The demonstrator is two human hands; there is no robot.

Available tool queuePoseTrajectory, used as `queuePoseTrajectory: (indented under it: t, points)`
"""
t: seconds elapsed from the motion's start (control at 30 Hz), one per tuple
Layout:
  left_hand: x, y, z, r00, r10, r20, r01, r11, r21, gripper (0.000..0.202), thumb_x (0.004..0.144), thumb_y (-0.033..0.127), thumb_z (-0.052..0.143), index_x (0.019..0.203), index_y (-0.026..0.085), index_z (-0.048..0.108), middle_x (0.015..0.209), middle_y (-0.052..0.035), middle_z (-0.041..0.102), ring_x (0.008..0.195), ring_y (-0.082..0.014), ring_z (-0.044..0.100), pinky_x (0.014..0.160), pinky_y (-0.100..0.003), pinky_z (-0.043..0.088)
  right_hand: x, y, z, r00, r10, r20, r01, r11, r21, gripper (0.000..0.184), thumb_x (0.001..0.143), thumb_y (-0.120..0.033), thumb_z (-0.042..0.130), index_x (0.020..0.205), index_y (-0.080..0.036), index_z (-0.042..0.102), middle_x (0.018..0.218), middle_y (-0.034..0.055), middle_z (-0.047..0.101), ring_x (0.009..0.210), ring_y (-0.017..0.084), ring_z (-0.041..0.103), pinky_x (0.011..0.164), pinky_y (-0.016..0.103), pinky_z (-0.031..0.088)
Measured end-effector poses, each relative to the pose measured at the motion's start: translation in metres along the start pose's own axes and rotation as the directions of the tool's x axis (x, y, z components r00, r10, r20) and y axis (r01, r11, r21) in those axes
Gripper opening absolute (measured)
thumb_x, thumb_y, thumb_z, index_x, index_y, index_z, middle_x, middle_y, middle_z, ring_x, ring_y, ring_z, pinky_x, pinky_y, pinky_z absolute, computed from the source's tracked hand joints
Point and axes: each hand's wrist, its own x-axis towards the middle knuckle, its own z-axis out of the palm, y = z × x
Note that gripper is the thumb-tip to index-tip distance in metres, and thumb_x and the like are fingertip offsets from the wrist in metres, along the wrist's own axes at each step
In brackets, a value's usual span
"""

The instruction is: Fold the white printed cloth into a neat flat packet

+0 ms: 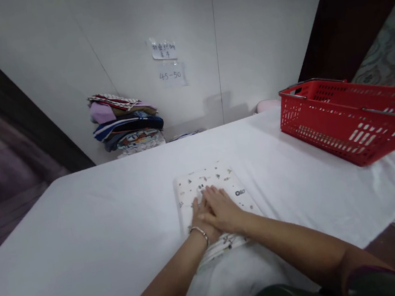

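Note:
A folded cream cloth (230,175) with small dark and tan prints lies on the white-covered table, close to my body. My left hand (203,219), a bracelet at its wrist, rests flat on top of the cloth, its fingers pointing away from me. Partly over it lies my right hand (224,208), fingers stretched forward and touching the cloth. Neither hand grips anything that I can see. The right hand hides some of the left hand's fingers. Several layers show at the cloth's near edge.
To the right stands a red plastic basket (328,122) with metal handles. Beyond the table's far edge is a stack of folded garments (126,124) against the wall. Handwritten paper labels (164,50) hang on that wall. The white tablecloth (102,233) extends to both sides.

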Motion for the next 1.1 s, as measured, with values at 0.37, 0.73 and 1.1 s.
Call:
queuePoseTrajectory:
  t: [0.37,0.73,1.1]
  points:
    - [0.011,-0.012,-0.018,0.983,-0.006,0.186,-0.042,0.968,0.249,0.063,0.08,0.055,0.038,0.134,0.022,0.036,0.145,-0.0067,0.025,0.135,-0.0258,0.014,0.107,-0.048,0.009,-0.008,0.062,0.003,0.967,0.202,-0.157,-0.236,0.943,-0.236,0.075,0.085,-0.059,0.026,0.138,-0.007,0.027,0.146,0.0144,0.015,0.135,0.029,0.009,0.105,0.046,0.011]
    - [0.018,-0.05,-0.015,0.969,-0.233,0.087,0.197,0.932,0.304,0.069,0.083,0.059,0.024,0.138,0.018,0.028,0.149,-0.0075,0.01,0.136,-0.0257,0.004,0.105,-0.05,0.014,0.027,0.042,-0.017,0.986,0.11,-0.126,-0.142,0.949,-0.282,0.079,0.083,-0.063,0.025,0.139,-0.007,0.024,0.147,0.0155,0.012,0.135,0.028,0.003,0.105,0.046,0.0]
    - [0.015,-0.047,-0.016,0.971,-0.211,0.113,0.162,0.927,0.337,0.065,0.085,0.056,0.02,0.138,0.019,0.026,0.149,-0.004,0.01,0.136,-0.0232,0.004,0.105,-0.052,0.013,0.088,0.089,-0.011,0.943,0.26,-0.208,-0.307,0.922,-0.237,0.087,0.081,-0.068,0.017,0.139,-0.004,0.02,0.147,0.017,0.012,0.135,0.027,0.006,0.105,0.041,0.005]
